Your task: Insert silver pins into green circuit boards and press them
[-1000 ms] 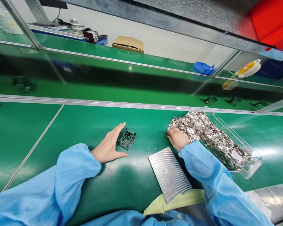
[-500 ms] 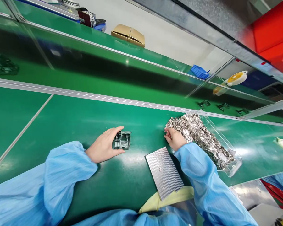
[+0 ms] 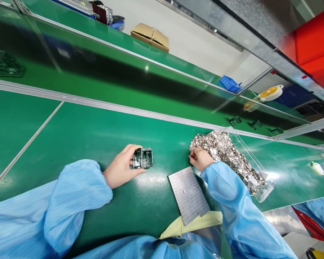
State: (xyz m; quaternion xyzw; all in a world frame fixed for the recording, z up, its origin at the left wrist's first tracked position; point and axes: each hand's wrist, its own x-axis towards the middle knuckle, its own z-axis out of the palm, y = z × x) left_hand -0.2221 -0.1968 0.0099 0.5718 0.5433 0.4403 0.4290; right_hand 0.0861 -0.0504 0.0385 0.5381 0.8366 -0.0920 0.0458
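My left hand (image 3: 124, 165) grips a small dark plastic housing (image 3: 143, 158) between thumb and fingers, just over the green bench. The housing has open compartments facing up. My right hand (image 3: 200, 159) is closed in a pinch at the left end of a heap of small shiny metal pieces (image 3: 218, 142). A tiny bit of metal seems to show at its fingertips; its shape is too small to make out. The heap lies in a clear plastic tray (image 3: 268, 190). Between my hands, nearer to me, lies a silvery block of small metal pieces in rows (image 3: 187, 194).
A yellow cloth-like strip (image 3: 175, 228) lies by the silvery block at the front edge. Behind the bench (image 3: 97, 136) runs a glossy partition with a metal rail (image 3: 124, 110). Beyond it stand a cardboard box (image 3: 150, 37) and a blue bin (image 3: 230, 83).
My left hand has tilted the housing, so its compartments show more openly. My right hand stays at the heap, its fingers drawn closer together. The whole view has shifted slightly.
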